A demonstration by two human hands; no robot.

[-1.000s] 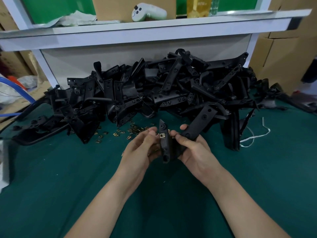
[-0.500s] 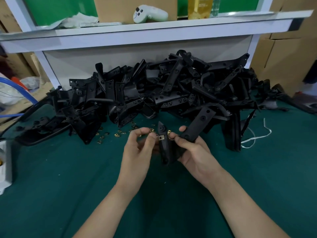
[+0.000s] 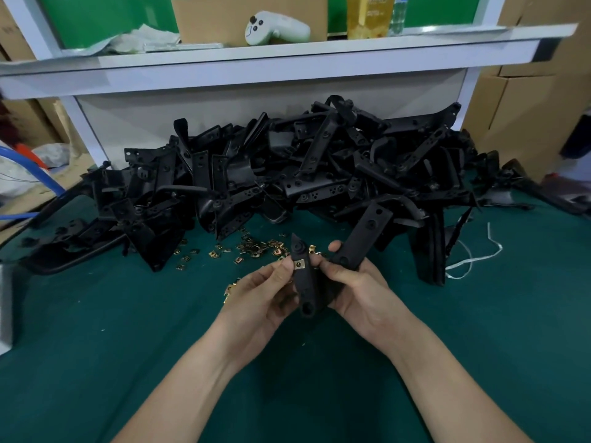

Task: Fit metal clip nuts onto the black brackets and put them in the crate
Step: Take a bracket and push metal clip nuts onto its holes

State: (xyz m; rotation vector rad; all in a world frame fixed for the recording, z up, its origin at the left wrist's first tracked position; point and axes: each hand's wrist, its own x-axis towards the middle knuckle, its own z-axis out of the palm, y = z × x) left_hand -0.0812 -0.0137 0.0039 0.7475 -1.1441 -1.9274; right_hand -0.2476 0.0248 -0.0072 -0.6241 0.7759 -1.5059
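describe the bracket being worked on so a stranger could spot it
Find the pile of black brackets on the green table. In front of it, the left hand and right hand hold one bracket. Unlike the piled ones, it is held up and shows a brass clip nut.

Left grip [image 3: 259, 295], right grip [image 3: 361, 289]: bare

A white controller [image 3: 275, 27] lies on the shelf [image 3: 287, 59] before a cardboard box [image 3: 217, 17], beside a yellow carton [image 3: 367, 14]. White string [image 3: 479, 257] lies on the green counter [image 3: 96, 346].
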